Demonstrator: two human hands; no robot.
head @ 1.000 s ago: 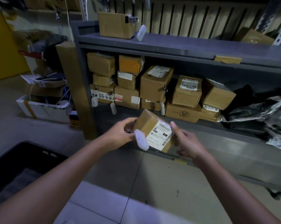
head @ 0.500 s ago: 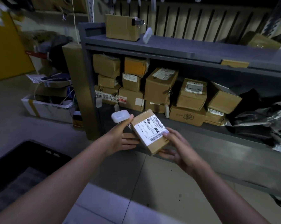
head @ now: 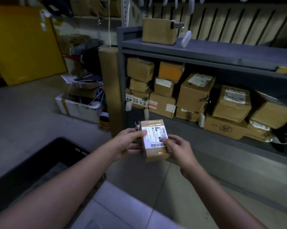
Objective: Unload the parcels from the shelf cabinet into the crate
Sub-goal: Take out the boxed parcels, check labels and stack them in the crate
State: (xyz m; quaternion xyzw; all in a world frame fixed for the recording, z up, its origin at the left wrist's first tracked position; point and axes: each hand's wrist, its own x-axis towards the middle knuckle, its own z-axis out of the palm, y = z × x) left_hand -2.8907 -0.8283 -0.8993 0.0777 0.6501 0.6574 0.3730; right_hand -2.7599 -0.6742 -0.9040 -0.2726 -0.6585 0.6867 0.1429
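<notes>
Cardboard parcel [head: 156, 154] hangs between both hands, in front of the shelf [head: 222, 52] and well to the right of the crate [head: 65, 142]. Left hand [head: 128, 143] pinches its left edge beside a metal clip [head: 137, 125], thumb on the label. Right hand [head: 178, 150] grips the right edge with curled fingers. Only the edges are held, so the glossy tape could let it slip to the floor [head: 32, 113] on the swing left. The clip might snag a finger or the crate rim.

At lower left, crate [head: 48, 162]; at upper right, shelf cabinet [head: 222, 52] with stacked parcels [head: 195, 93] inside; at centre, single parcel [head: 154, 139] held between left hand [head: 124, 142] and right hand [head: 179, 149].
</notes>
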